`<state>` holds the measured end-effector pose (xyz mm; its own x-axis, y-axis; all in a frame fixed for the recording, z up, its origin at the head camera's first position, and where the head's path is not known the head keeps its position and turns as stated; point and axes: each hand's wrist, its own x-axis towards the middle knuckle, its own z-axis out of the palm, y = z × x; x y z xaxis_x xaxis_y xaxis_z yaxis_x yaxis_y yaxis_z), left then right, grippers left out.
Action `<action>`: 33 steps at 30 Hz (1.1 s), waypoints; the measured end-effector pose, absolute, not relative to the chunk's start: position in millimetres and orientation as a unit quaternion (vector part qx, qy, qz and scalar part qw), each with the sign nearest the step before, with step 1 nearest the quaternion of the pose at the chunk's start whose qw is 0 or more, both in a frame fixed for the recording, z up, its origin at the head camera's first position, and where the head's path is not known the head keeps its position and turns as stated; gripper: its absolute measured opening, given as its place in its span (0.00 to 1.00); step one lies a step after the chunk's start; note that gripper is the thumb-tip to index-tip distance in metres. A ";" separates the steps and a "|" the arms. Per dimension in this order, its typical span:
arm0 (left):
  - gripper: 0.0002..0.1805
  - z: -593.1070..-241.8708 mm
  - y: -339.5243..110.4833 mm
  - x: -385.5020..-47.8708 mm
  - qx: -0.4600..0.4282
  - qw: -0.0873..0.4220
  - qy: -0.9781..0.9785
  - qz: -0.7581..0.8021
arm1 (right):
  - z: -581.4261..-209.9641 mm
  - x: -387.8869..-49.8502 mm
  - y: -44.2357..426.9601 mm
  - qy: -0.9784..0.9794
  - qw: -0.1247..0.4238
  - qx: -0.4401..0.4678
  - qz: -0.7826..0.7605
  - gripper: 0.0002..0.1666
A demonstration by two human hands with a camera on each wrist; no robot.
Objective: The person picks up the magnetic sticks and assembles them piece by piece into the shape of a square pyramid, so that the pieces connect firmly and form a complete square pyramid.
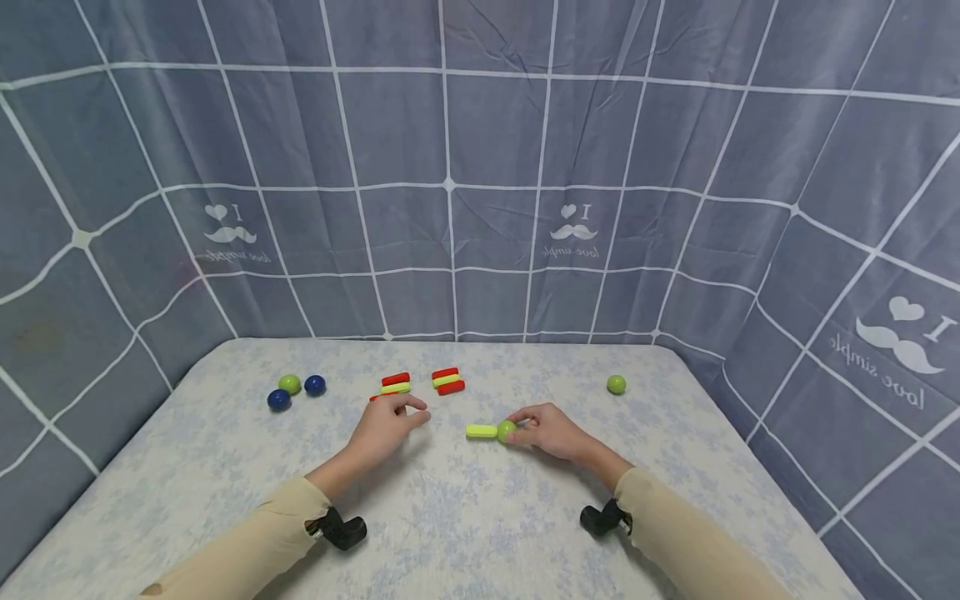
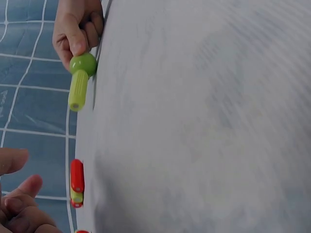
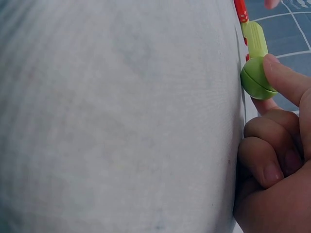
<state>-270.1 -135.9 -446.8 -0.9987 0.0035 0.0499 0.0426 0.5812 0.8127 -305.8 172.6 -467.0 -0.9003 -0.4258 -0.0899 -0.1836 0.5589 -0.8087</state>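
Note:
My right hand (image 1: pixel 551 432) pinches a green ball (image 1: pixel 506 431) between thumb and finger, just over the middle of the table. A yellow-green ribbed stick (image 1: pixel 481 431) points left from the ball, its end against it; the right wrist view shows the ball (image 3: pixel 253 80) and stick (image 3: pixel 256 39) in line. To the left, my left hand (image 1: pixel 384 429) hovers with thumb and forefinger apart, holding nothing. Beyond it lie a red stick (image 1: pixel 395 378) and a yellow-green stick (image 1: pixel 395 388); another red piece is mostly hidden by the hand. Right of these sits a red, yellow-green and red group (image 1: pixel 448 381).
At the table's left are two dark blue balls (image 1: pixel 315 385) and a green ball (image 1: pixel 289 384). Another green ball (image 1: pixel 617 384) lies at the back right. A grey-blue checked curtain (image 1: pixel 487 233) surrounds the back and sides of the cloth-covered table (image 1: pixel 465 533).

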 end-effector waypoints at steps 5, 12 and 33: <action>0.16 -446.7 -152.4 -267.9 -0.006 0.028 -0.873 -0.487 | -467.9 -305.5 171.5 0.874 0.140 -0.170 -0.434 0.25; 0.17 -447.1 -178.6 -264.8 0.016 0.043 -0.860 -0.509 | -467.4 -306.4 170.4 0.874 0.141 -0.168 -0.434 0.25; 0.24 -446.4 -253.8 -255.8 0.139 0.122 -0.814 -0.551 | -466.3 -307.3 172.2 0.875 0.147 -0.171 -0.429 0.26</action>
